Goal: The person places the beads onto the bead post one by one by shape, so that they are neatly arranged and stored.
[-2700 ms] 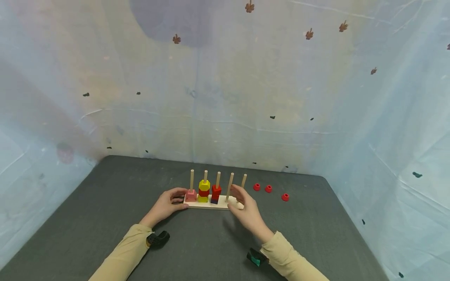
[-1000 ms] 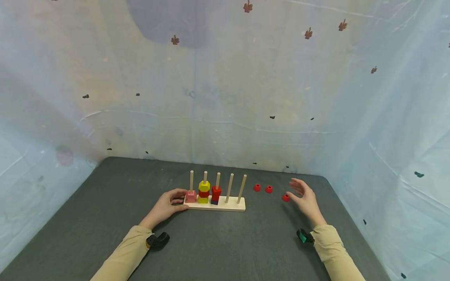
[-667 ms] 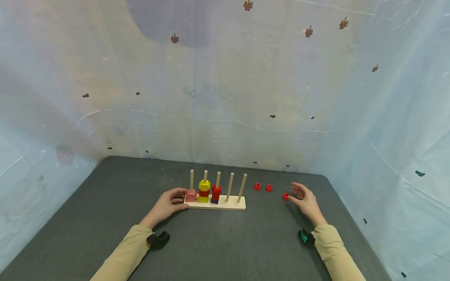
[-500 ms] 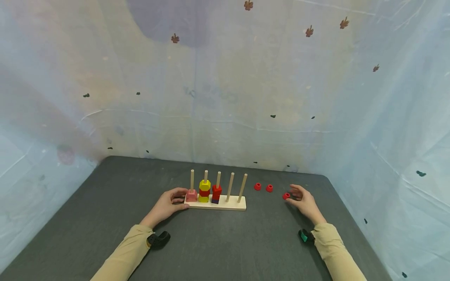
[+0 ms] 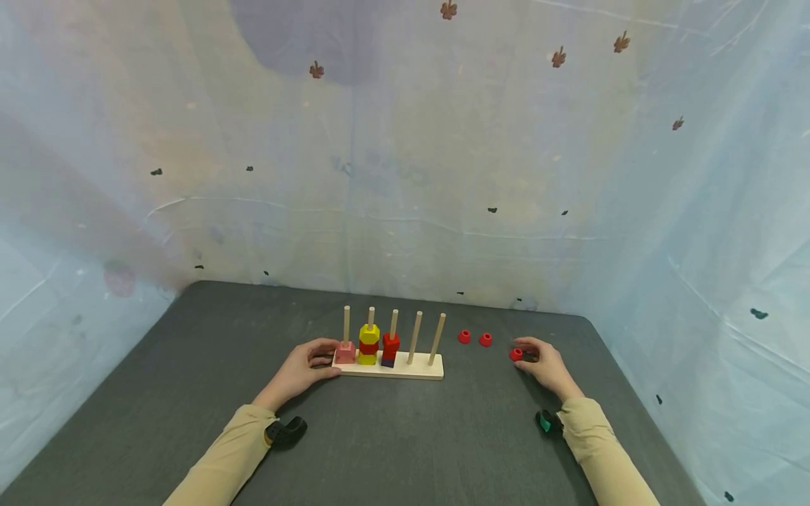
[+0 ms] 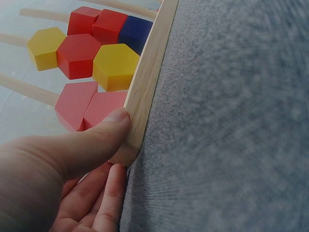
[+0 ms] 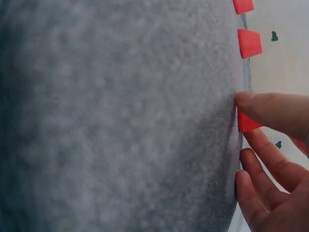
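A wooden peg board (image 5: 414, 370) with several upright pegs stands mid-table. My left hand (image 5: 301, 370) grips its left end, the thumb against the front edge in the left wrist view. The leftmost peg carries pink blocks (image 6: 77, 105). Beside them are yellow hexagonal blocks (image 6: 116, 66) with a red one (image 6: 78, 55) between, then a stack of red blocks (image 6: 110, 25) over a dark blue block (image 6: 136, 34). The two right pegs are bare. To the right, my right hand (image 5: 547, 367) pinches a small tapered red ring (image 7: 247, 122) between thumb and forefinger, at the table surface; the thumb partly hides it.
Two more tapered red rings, one (image 5: 465, 336) and another (image 5: 485, 340), lie between the board and my right hand. A dark grey cloth covers the table (image 5: 392, 443). Pale patterned sheeting (image 5: 405, 176) hangs behind and at both sides.
My right hand has left the board's right end, gone right to the farthest red ring and closed its thumb and forefinger on it. The left hand still holds the board.
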### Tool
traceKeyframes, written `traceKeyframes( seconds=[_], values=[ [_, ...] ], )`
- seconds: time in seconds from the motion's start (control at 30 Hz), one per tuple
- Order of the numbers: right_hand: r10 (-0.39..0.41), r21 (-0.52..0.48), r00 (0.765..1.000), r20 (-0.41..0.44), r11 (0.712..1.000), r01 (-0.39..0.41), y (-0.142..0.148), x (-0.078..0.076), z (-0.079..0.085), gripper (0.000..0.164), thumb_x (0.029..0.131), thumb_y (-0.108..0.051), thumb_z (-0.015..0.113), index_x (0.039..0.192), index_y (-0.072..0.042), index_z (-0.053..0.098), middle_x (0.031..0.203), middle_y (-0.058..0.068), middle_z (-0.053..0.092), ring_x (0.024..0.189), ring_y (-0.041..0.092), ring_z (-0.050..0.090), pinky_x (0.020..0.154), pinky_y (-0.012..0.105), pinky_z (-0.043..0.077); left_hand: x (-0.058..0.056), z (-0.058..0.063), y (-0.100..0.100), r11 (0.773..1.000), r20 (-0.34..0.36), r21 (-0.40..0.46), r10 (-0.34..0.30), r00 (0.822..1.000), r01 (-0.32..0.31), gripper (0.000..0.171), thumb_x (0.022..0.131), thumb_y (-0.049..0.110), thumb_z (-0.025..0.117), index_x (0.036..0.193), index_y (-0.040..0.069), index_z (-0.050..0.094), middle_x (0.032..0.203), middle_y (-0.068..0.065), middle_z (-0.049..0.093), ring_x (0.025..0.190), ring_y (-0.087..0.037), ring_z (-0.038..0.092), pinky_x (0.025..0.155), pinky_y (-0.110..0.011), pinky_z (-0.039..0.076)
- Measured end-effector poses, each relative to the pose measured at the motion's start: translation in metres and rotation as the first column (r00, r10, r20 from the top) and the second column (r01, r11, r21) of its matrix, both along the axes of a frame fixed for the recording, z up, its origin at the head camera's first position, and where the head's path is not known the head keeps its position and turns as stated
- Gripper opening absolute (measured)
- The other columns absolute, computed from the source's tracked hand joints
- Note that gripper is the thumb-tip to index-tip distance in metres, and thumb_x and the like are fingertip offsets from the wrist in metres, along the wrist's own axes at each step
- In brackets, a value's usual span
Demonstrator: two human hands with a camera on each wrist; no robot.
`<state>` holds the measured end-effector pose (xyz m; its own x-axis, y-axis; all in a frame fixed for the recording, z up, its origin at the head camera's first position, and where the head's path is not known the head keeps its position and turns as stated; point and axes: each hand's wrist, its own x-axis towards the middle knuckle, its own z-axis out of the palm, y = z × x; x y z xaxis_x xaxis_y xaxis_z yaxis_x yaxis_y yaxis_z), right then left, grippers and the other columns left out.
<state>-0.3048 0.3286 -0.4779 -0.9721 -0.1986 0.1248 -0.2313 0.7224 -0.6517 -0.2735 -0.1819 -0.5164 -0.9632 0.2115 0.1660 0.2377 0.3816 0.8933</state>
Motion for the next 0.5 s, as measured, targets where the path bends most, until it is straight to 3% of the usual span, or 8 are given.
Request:
traceKeyframes(
  seconds=[0.13,0.37,0.5],
  values=[
    [-0.002,0.017,1.000,0.003,1.000,0.002,-0.002,0.000,0.001,0.042,0.086,-0.002,0.069,0.126,0.003,0.057,0.119,0.025,0.059,0.109,0.039,0.056,0.087,0.054,0.048,0.004,0.005,0.002,1.000,-0.004,0.004,-0.008,1.000,0.008,0.055,0.078,0.007,0.079,0.127,0.001,0.056,0.124,-0.017,0.057,0.112,-0.031,0.056,0.092,-0.040,0.050],
    [0.004,0.016,1.000,-0.020,1.000,-0.004,-0.004,0.000,0.001,0.032,0.087,0.000,0.067,0.118,0.003,0.061,0.112,0.021,0.062,0.101,0.035,0.060,0.084,0.050,0.051,0.022,0.036,0.008,1.000,-0.004,0.004,-0.025,1.000,0.025,0.051,0.080,-0.001,0.076,0.125,-0.006,0.054,0.122,-0.023,0.056,0.111,-0.037,0.056,0.092,-0.048,0.049],
    [0.001,0.026,0.999,-0.032,1.000,-0.001,-0.004,0.001,0.001,0.029,0.087,-0.001,0.068,0.115,0.003,0.062,0.108,0.018,0.064,0.096,0.033,0.061,0.082,0.050,0.051,0.024,0.038,0.009,1.000,-0.002,0.001,-0.024,1.000,0.024,0.051,0.080,0.000,0.076,0.125,-0.006,0.055,0.122,-0.023,0.056,0.111,-0.037,0.056,0.093,-0.048,0.049]
  ],
)
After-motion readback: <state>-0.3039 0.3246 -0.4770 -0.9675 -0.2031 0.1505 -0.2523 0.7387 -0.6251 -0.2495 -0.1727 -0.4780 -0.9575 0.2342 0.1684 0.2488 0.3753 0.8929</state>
